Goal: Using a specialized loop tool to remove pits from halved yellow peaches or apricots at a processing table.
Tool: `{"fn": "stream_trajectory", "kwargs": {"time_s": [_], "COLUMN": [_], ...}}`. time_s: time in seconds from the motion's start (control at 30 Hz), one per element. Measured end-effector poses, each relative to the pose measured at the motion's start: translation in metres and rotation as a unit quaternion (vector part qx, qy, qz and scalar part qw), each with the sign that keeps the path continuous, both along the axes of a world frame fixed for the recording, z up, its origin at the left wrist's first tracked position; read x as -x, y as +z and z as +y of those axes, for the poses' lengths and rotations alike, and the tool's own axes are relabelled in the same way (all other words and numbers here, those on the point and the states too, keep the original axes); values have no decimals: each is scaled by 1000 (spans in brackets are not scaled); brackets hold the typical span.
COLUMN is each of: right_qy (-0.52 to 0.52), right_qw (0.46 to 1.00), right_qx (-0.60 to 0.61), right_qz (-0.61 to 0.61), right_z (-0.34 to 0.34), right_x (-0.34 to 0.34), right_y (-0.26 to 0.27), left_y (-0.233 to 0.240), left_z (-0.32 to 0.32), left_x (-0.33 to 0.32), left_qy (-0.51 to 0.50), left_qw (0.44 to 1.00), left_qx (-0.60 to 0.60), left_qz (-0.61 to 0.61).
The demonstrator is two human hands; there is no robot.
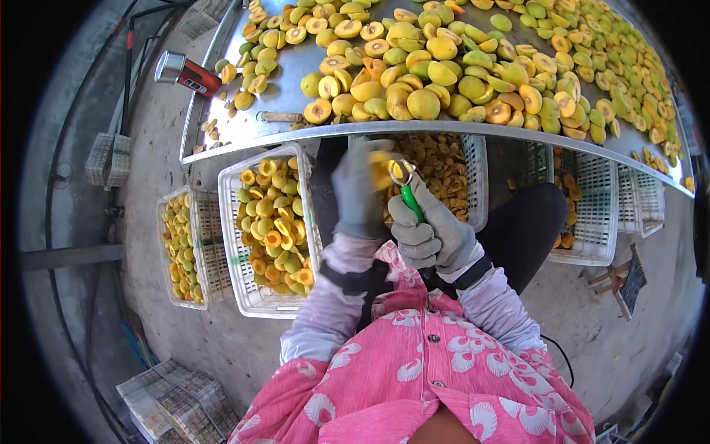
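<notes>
In front of my lap, my gloved left hand (358, 186) is blurred by motion. Its fingers hold a yellow piece of stone fruit (380, 170). Close beside it, my gloved right hand (435, 227) grips a green-handled pitting tool (411, 203). The tool's looped metal end points up towards the fruit; whether they touch cannot be told. Just beyond my hands, a metal-topped table (288, 61) carries many halved yellow-green stone fruits (421, 102). Under its edge, a plastic crate holds small brown-yellow pieces (441, 166), perhaps pits, partly hidden by my hands.
A white crate (244, 299) of pitted fruit halves stands to my left, with another filled crate (180, 250) beyond it. A red cylindrical object (194, 76) and a wooden-handled tool (280, 117) lie on the table. At right are a crate (596, 205) and a small stool (624, 280).
</notes>
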State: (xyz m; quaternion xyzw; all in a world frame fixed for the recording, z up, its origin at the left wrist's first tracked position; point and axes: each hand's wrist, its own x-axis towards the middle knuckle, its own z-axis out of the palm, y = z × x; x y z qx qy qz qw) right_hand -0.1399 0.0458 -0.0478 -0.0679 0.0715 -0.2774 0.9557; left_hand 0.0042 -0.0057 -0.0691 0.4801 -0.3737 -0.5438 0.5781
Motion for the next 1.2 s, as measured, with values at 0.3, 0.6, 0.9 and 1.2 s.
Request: {"fn": "stream_trajectory", "kwargs": {"time_s": [0.3,0.6,0.9,1.2], "right_qy": [-109,-150,-309,-363], "right_qw": [921,835,732,782], "right_qx": [-36,96,304,233], "right_qz": [373,521,526,450], "right_z": [-14,-21,-21,7], "right_x": [-11,-10,-30,-32], "right_y": [-41,-18,14,22], "left_y": [-21,-21,55,85], "left_z": [-105,-142,-29,4], "left_x": [-117,-98,-6,33], "left_qy": [145,-44,-146,-33], "left_qw": [732,710,988,999], "left_qx": [74,-16,-5,9], "left_qz": [-662,-703,49,26]}}
